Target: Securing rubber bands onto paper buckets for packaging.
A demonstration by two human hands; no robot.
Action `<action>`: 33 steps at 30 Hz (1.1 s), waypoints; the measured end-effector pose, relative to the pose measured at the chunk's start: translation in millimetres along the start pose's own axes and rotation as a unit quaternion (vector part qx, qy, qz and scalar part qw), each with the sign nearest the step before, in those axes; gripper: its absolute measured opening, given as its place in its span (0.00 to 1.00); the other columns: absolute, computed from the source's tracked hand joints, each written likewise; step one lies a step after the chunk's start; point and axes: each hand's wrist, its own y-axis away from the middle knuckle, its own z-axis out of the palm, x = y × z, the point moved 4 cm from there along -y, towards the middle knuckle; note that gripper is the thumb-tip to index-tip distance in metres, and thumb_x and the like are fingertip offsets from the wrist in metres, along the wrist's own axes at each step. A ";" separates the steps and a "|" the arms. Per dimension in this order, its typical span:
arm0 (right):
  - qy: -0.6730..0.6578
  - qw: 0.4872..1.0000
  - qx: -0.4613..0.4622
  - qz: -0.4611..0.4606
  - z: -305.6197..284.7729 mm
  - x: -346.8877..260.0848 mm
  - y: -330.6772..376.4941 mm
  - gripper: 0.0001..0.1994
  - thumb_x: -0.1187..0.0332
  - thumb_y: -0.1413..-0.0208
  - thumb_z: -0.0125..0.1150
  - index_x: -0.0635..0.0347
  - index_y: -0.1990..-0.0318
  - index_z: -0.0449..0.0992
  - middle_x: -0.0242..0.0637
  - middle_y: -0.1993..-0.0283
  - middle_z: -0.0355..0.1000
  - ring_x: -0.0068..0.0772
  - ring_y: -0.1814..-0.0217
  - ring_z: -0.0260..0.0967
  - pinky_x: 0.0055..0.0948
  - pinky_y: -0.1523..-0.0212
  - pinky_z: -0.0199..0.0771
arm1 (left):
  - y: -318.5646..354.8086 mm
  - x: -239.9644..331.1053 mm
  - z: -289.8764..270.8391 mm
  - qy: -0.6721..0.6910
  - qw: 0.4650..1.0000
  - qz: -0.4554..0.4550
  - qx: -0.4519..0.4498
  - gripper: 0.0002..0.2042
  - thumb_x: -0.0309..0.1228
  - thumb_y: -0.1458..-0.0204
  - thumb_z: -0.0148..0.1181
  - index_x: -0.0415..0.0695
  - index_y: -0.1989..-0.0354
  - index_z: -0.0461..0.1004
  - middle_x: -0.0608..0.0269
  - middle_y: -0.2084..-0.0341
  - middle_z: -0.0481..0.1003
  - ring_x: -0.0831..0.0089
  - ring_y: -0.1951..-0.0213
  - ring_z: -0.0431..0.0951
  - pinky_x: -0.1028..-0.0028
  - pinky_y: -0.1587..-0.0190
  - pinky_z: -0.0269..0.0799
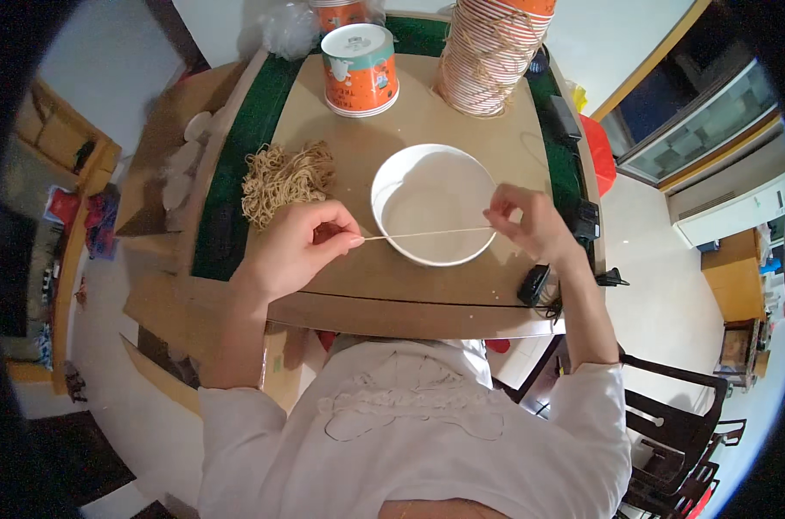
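My left hand and my right hand each pinch one end of a thin tan string, pulled straight between them. The string runs across the open mouth of a white paper bowl that stands on the brown tabletop. My left hand is just left of the bowl's rim and my right hand is at its right rim. A loose pile of tan strings lies on the table above my left hand.
An orange paper cup with a white lid stands at the back. A tall stack of paper bowls with strings leans at the back right. A black device sits at the table's near right corner. A dark chair stands at the lower right.
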 end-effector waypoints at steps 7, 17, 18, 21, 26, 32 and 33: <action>0.080 0.994 -0.034 -0.060 -6.7 -1.5 -66.4 0.10 0.78 0.51 0.52 0.62 0.59 0.70 0.40 0.75 0.70 0.33 0.73 0.70 0.31 0.69 0.68 | -17.4 -11.4 20.9 0.072 0.992 -0.025 -0.098 0.05 0.28 0.43 0.50 0.40 0.67 0.67 0.64 0.78 0.74 0.84 0.79 0.68 0.84 0.79 0.60; 0.203 0.945 0.123 -0.227 -2.6 -10.1 -108.5 0.14 0.80 0.55 0.54 0.60 0.58 0.73 0.41 0.64 0.73 0.38 0.65 0.72 0.31 0.61 0.72 | -42.0 -25.9 84.5 0.583 0.791 -0.055 -0.177 0.09 0.30 0.43 0.49 0.39 0.60 0.72 0.61 0.73 0.74 0.76 0.75 0.70 0.78 0.72 0.63; 0.202 0.945 0.121 -0.225 -4.9 -14.3 -96.6 0.14 0.80 0.55 0.54 0.60 0.58 0.73 0.41 0.64 0.73 0.38 0.65 0.72 0.31 0.61 0.72 | -40.8 -23.8 89.9 0.584 0.790 -0.057 -0.177 0.09 0.30 0.43 0.49 0.39 0.60 0.72 0.61 0.73 0.74 0.76 0.75 0.70 0.78 0.72 0.63; -0.081 0.988 0.121 -0.056 -16.5 -50.0 -29.3 0.14 0.80 0.52 0.53 0.61 0.57 0.73 0.36 0.71 0.72 0.27 0.68 0.71 0.26 0.64 0.70 | -38.6 -19.1 95.3 0.617 0.771 -0.031 -0.154 0.09 0.31 0.42 0.49 0.39 0.61 0.72 0.61 0.72 0.74 0.76 0.73 0.71 0.77 0.71 0.65; -0.321 0.938 -0.032 0.128 54.3 -61.6 50.9 0.15 0.75 0.44 0.54 0.61 0.48 0.69 0.30 0.73 0.72 0.20 0.72 0.70 0.21 0.70 0.70 | -43.8 -11.0 110.3 0.622 0.763 -0.014 -0.177 0.08 0.32 0.42 0.49 0.41 0.61 0.70 0.60 0.70 0.74 0.76 0.71 0.72 0.77 0.68 0.69; -0.481 0.863 0.010 0.152 112.2 -24.4 84.9 0.08 0.74 0.41 0.52 0.69 0.58 0.73 0.35 0.69 0.74 0.21 0.68 0.71 0.21 0.66 0.73 | -32.9 -27.3 104.8 0.642 0.754 -0.008 -0.139 0.07 0.29 0.42 0.51 0.39 0.61 0.71 0.57 0.67 0.75 0.75 0.69 0.75 0.75 0.64 0.72; -0.478 0.861 0.057 0.163 119.2 -9.1 90.0 0.08 0.74 0.41 0.52 0.69 0.58 0.73 0.36 0.68 0.74 0.22 0.67 0.72 0.22 0.65 0.73 | -33.8 -32.7 103.0 0.631 0.768 -0.006 -0.109 0.07 0.30 0.43 0.51 0.39 0.61 0.71 0.56 0.67 0.75 0.75 0.69 0.75 0.75 0.64 0.72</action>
